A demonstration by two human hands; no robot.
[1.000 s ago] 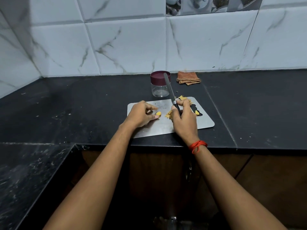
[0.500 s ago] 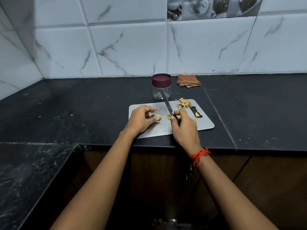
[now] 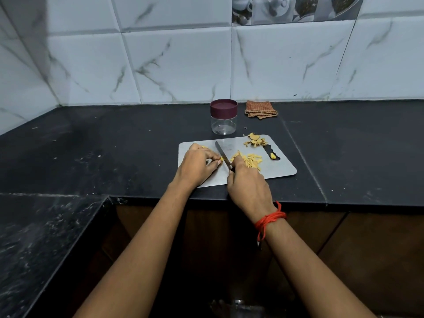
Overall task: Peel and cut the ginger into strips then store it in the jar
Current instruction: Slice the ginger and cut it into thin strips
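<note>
Head view: left hand [image 3: 197,165] is pinching a small ginger piece [image 3: 221,159] on the board [image 3: 280,168], fingers curled tight on it. Right hand [image 3: 249,182] is gripping the knife [image 3: 223,157], fingers wrapping the handle and hiding it. The blade is lying just right of the left fingertips.

Strips [image 3: 251,159] are piling just beyond the right fingers, with peels [image 3: 255,141] sitting farther out. The jar [image 3: 223,117] is standing beyond both hands on the desk [image 3: 114,145], lid on, looking empty.

Judging: peeling done, cutting nearly done, storing not started. The held piece is mostly covered by fingers, so what's left to cut is unclear.
</note>
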